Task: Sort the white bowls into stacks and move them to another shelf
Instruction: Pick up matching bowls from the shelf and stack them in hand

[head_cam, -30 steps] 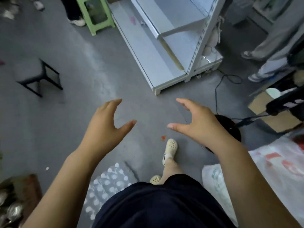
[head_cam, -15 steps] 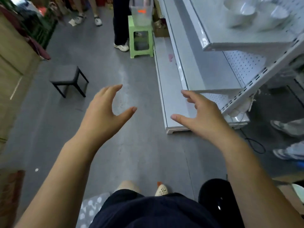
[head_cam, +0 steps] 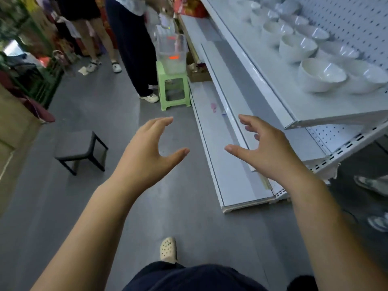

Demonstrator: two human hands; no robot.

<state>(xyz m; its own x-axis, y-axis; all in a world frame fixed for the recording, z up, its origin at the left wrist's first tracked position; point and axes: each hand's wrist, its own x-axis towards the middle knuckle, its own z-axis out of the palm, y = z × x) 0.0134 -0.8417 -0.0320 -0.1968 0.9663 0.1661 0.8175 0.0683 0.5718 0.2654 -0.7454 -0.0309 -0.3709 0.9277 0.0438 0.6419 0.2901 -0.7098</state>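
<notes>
White glazed ceramic bowls (head_cam: 321,75) sit in two loose rows on the upper white metal shelf (head_cam: 279,87) at far right, apparently still unsorted. The left hand (head_cam: 147,152) and right hand (head_cam: 270,152) hover empty over the grey floor, fingers spread wide and gently curved, palms facing each other, well short of the bowls. The step in hand looks like the reach: the nearest bowl is best cupped from both sides, lifted clear and nested into a like-sized neighbour. A bare lower shelf (head_cam: 226,148) lies beneath the right hand. A green plastic stool (head_cam: 174,89) bearing a clear plastic tub (head_cam: 172,51), a standing person (head_cam: 130,49) and a dark low stool (head_cam: 79,148) crowd the aisle at left, but none blocks the reach.
</notes>
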